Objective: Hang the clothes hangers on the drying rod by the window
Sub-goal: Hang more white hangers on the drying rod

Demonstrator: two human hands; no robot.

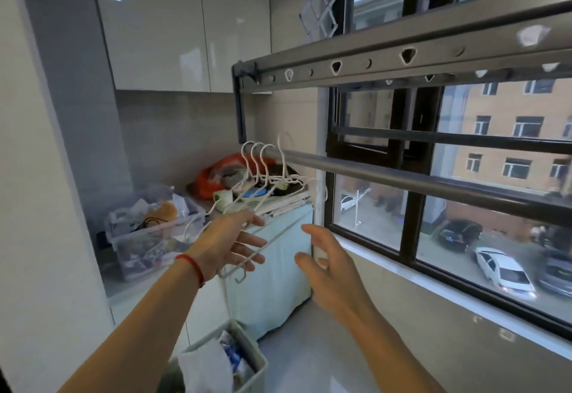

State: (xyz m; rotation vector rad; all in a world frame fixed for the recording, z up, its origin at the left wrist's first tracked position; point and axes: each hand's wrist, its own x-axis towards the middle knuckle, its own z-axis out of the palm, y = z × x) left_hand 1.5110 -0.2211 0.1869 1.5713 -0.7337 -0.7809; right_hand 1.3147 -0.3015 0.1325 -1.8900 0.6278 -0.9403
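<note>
Your left hand, fingers spread, touches the white hangers, whose 4 hooks sit on the drying rod up and ahead. Your right hand hovers released, farther away.

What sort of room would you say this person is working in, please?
Probably an enclosed laundry balcony or utility nook in a flat. A metal drying rod with white hangers runs beside a wide window that looks down on parked cars, and storage bins sit below glossy wall cabinets.
</note>
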